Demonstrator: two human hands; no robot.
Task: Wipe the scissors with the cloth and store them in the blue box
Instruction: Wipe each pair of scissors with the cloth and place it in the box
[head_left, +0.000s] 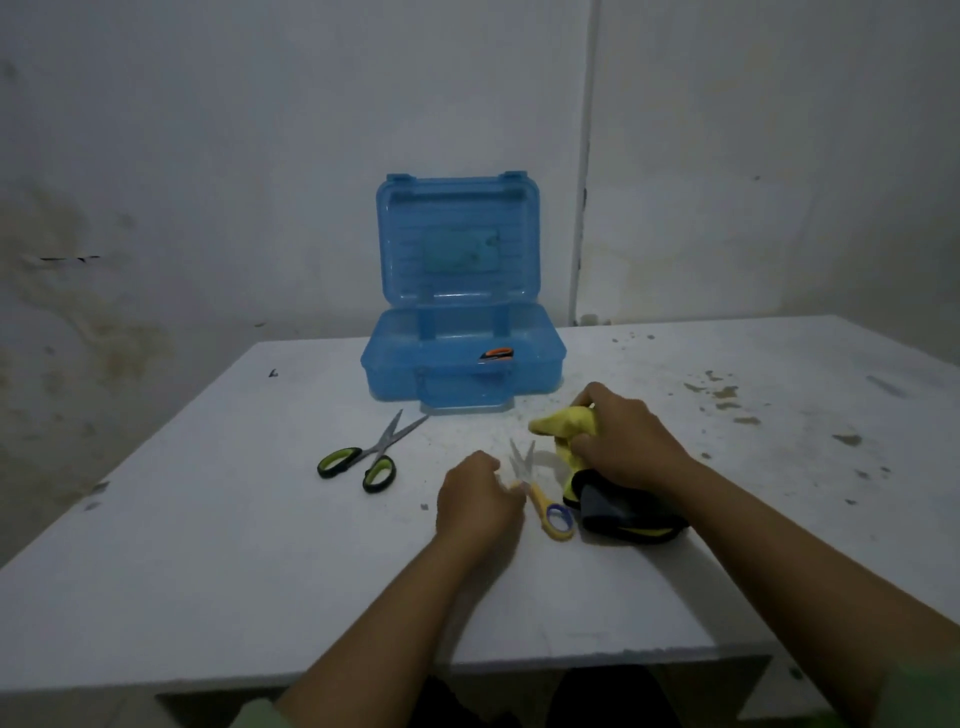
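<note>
A small pair of yellow-handled scissors (543, 499) lies on the white table (260, 545), blades apart and pointing away from me. My left hand (475, 501) is curled at its left handle, touching or gripping it. My right hand (626, 441) clutches a yellow and dark grey cloth (566, 423) just right of the blades. A larger pair of green-and-black-handled scissors (366, 454) lies further left, blades apart. The blue box (462, 364) stands open behind them, lid upright, with an orange-and-black item (496, 355) inside.
The table stands against a stained white wall, with a corner and pipe (582, 208) at the right. Dark specks and stains (727, 400) mark the table's right side. Its near edge runs just above my forearms.
</note>
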